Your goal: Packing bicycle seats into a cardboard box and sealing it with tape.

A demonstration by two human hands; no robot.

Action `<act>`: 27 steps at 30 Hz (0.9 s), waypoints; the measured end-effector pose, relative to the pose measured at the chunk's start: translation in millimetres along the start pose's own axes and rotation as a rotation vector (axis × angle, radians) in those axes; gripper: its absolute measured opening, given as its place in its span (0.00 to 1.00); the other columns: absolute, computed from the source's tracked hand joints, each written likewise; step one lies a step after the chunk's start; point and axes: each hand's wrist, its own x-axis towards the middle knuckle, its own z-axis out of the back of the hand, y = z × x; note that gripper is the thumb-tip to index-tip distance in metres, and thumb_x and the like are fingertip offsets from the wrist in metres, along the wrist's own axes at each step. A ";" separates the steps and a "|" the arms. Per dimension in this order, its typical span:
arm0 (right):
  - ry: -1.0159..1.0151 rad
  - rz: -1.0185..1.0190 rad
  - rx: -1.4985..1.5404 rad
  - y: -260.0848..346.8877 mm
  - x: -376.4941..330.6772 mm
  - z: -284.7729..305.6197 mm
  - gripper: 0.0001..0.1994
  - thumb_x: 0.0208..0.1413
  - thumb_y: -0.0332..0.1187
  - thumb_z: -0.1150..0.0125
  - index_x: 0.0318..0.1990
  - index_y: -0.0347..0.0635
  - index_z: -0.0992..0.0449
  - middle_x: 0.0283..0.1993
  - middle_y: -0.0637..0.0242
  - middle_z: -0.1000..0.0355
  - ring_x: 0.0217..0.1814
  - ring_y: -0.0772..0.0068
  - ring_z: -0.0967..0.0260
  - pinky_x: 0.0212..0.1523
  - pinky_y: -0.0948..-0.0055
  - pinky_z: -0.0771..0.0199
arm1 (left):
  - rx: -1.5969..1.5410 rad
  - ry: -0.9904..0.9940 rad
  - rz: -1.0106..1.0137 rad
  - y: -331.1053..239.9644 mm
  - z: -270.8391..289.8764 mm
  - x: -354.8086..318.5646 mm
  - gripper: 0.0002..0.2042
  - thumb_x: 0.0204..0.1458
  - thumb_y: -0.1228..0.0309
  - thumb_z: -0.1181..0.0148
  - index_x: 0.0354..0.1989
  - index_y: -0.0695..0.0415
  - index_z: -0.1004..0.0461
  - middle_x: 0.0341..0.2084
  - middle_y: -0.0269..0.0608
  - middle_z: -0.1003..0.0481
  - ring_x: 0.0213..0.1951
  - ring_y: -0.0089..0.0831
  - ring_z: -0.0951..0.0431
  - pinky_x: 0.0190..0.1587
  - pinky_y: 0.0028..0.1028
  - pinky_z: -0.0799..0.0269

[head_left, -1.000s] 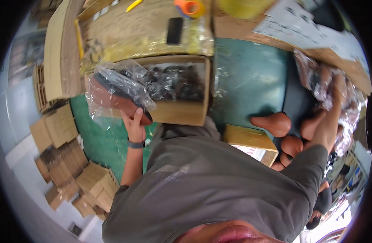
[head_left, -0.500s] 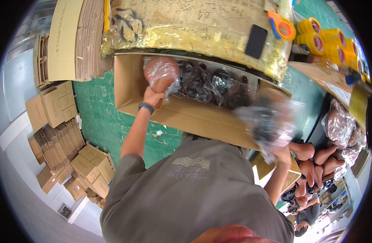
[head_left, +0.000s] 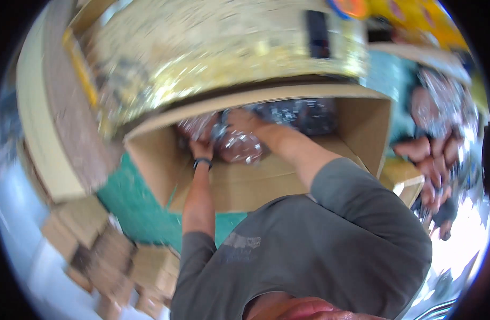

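An open cardboard box [head_left: 271,186] stands before me, and both my hands reach inside it. My left hand [head_left: 201,149] is at the left end, its fingers closed against a rounded brown piece in clear plastic [head_left: 198,127]. Beside it my right hand [head_left: 244,120] reaches across, gripping the wrap of a second bagged brown piece [head_left: 239,148]; blur partly hides its fingertips. Several dark items in clear plastic [head_left: 314,114] lie along the box's far side. What the brown pieces are, I cannot make out.
Behind the box is a table covered with yellow tape, bearing a dark phone [head_left: 318,34]. Yellow tape rolls [head_left: 415,18] are at far right. More brown pieces [head_left: 434,160], some bagged, pile at right. Flattened cardboard [head_left: 58,106] and closed cartons [head_left: 151,266] stand at left.
My right hand has swung left from outside the box into it, bringing the bagged piece beside the left one. My left hand has lowered its piece inside. The view has shifted.
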 end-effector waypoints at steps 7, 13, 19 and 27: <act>-0.044 -0.924 0.588 -14.4 -198.3 361.7 0.24 0.57 0.39 0.32 0.62 0.45 0.18 0.74 0.46 0.29 0.76 0.45 0.31 0.76 0.48 0.30 | 1.415 -0.538 0.244 -86.1 -52.4 -99.1 0.65 0.40 0.42 0.16 0.81 0.69 0.45 0.77 0.66 0.37 0.79 0.61 0.38 0.80 0.49 0.37; -1.222 -2.230 -0.180 -160.3 -782.5 347.5 0.63 0.51 0.65 0.20 0.76 0.14 0.42 0.71 0.22 0.31 0.75 0.27 0.31 0.75 0.51 0.29 | 0.876 -0.176 -0.593 -203.4 -328.7 -228.2 0.43 0.61 0.74 0.31 0.82 0.69 0.47 0.72 0.60 0.31 0.73 0.50 0.30 0.76 0.46 0.34; -1.219 -2.302 0.545 -227.0 -888.5 274.1 0.69 0.43 0.73 0.19 0.80 0.31 0.46 0.71 0.32 0.26 0.73 0.36 0.24 0.71 0.55 0.23 | 0.827 0.500 -0.719 -211.2 -677.9 -314.3 0.26 0.65 0.76 0.34 0.71 0.66 0.28 0.64 0.56 0.21 0.64 0.47 0.20 0.68 0.41 0.25; -0.124 -1.427 0.360 -276.4 -841.1 376.9 0.36 0.52 0.33 0.29 0.72 0.41 0.26 0.64 0.46 0.18 0.67 0.44 0.20 0.66 0.55 0.19 | 1.876 0.913 -1.701 -147.0 -930.7 -226.8 0.35 0.67 0.74 0.44 0.84 0.47 0.41 0.79 0.55 0.37 0.80 0.50 0.36 0.80 0.54 0.43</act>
